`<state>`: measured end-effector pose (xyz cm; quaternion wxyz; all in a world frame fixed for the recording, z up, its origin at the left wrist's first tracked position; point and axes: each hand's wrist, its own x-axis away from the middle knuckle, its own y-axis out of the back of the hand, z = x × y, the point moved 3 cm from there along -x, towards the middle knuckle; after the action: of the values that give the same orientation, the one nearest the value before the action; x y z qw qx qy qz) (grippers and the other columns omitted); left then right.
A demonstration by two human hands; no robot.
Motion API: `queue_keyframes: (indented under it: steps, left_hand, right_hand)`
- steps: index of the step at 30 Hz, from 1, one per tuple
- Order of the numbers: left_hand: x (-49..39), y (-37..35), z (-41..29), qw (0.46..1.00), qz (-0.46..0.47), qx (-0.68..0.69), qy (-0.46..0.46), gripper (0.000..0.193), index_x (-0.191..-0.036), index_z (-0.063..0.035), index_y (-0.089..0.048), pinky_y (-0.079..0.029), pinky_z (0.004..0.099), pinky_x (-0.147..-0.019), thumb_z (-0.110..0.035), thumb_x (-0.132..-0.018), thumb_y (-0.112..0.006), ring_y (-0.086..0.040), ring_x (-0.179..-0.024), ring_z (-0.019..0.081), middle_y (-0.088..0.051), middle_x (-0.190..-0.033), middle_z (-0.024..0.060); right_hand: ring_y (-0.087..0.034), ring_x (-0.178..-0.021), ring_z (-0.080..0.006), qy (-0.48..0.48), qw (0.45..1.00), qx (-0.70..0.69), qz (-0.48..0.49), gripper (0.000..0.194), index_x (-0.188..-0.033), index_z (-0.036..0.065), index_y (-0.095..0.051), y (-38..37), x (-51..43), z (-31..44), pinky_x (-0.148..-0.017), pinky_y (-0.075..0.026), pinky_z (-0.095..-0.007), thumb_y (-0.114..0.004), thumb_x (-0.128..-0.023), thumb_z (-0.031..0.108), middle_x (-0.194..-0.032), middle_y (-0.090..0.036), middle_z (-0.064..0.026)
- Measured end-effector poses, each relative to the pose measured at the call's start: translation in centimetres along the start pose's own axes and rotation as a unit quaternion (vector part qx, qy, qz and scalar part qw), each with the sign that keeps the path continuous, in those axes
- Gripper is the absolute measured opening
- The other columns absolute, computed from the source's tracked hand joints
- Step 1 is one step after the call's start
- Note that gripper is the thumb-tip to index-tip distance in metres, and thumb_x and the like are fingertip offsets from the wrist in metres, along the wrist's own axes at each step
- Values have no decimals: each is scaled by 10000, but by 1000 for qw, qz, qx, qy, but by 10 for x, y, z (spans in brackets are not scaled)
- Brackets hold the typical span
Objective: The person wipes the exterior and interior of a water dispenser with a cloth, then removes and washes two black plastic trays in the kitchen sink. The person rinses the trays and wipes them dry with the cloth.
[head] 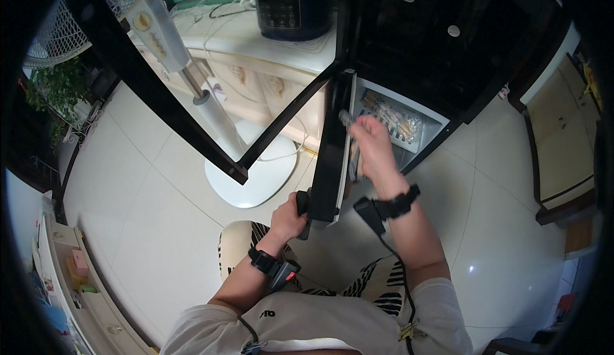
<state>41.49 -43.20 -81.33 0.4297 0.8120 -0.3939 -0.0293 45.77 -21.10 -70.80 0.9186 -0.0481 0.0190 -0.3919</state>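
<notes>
My left hand (288,218) grips a dark item (302,204) against the outer side of a black cabinet door (328,163); what the item is cannot be made out. The door stands swung out from a tall black appliance (427,33), which looks like a water dispenser. My right hand (371,141) is at the door's inner side, in front of the compartment, its fingers closed on a blurred greyish packet (346,117). Inside the white-lined compartment (437,115), several thin sticks in clear wrapping (395,117) lie on a white slotted rack (411,146).
A white pedestal fan (216,115) stands left of the door on its round base (249,182). Behind it is a cream sideboard (259,67) bearing a dark electric cooker (295,7). A black frame bar (158,91) slants across the left. Pale tiles (158,201) cover the floor.
</notes>
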Motion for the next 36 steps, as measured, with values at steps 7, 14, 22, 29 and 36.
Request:
queue_keyframes:
  steps: [7, 14, 22, 29, 36]
  left_hand:
    - [2, 3, -2, 1000, -9, -5, 5, 472, -1152, -34, -425, -486, 464, -794, -194, -764, -642, -608, -889, 419, -635, -910, 250]
    - [-1, 1, 1, 1000, -28, -3, -10, 480, -1151, -29, -422, -487, 469, -790, -180, -754, -645, -610, -879, 418, -635, -906, 250]
    - [5, 0, -7, 999, -18, -5, -30, 445, -1137, -30, -430, -489, 472, -783, -156, -757, -626, -610, -875, 418, -635, -898, 248]
    - [-5, -6, 1, 998, -52, -11, -30, 461, -1132, -28, -440, -488, 466, -784, -194, -756, -649, -607, -884, 416, -635, -910, 247]
    - [0, -5, -3, 1000, -11, -7, 0, 515, -1178, -16, -428, -482, 461, -801, -220, -762, -655, -601, -905, 417, -632, -936, 249]
  right_hand:
    - [-535, -686, -160, -52, 996, -8, -70, 184, -864, -17, -592, -11, -87, 8, -615, -437, -322, -630, -815, 156, -760, -592, -67]
    - [-528, -724, -113, -95, 989, -52, 102, 100, -916, 24, -576, -2, 25, -1, -647, -443, -257, -555, -819, 38, -814, -558, -7]
    - [-494, -669, -107, -50, 997, -56, 28, 40, -836, 50, -583, -8, -30, 19, -629, -416, -234, -571, -812, 80, -764, -548, -8]
    - [-505, -747, -56, -38, 980, 36, 192, 71, -820, 35, -572, 5, 81, 6, -678, -409, -209, -584, -751, 23, -781, -552, 25]
    - [-569, -919, -181, 243, 912, 275, 183, 131, -911, 10, -589, 8, 80, 82, -835, -439, -292, -620, -787, 39, -973, -583, -86]
